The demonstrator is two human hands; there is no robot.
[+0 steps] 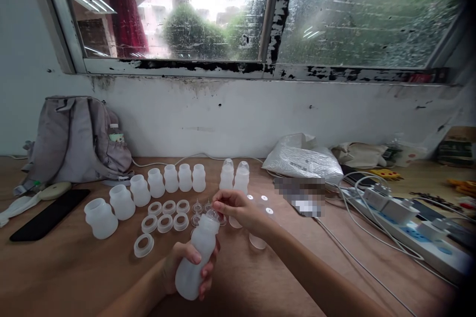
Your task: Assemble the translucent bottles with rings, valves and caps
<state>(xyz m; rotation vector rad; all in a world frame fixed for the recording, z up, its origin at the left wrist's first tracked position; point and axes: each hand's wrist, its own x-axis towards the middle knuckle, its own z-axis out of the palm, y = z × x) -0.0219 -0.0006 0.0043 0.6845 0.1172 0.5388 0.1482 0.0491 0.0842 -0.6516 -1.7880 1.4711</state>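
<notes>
My left hand point(195, 267) is wrapped around a frosted white baby bottle point(196, 260), tilted with its mouth up and to the right. A clear bottle nipple point(212, 214) sits at the bottle's mouth, and my right hand point(234, 209) pinches its tip between thumb and fingers. Several more clear nipples point(197, 206) stand on the table behind, partly hidden by the bottle and my right hand. To the left lie several white collar rings point(144, 245). Beyond them, open bottles point(99, 218) stand in a curved row. Two capped bottles point(227, 176) stand upright behind my right hand.
Small white discs point(269, 211) and clear caps point(257, 241) lie around my right forearm. At the right are a silvery pouch point(303, 158), cables, and a power strip point(412, 235) with plugs. A grey backpack point(80, 138) and a black slab point(50, 214) are at the left.
</notes>
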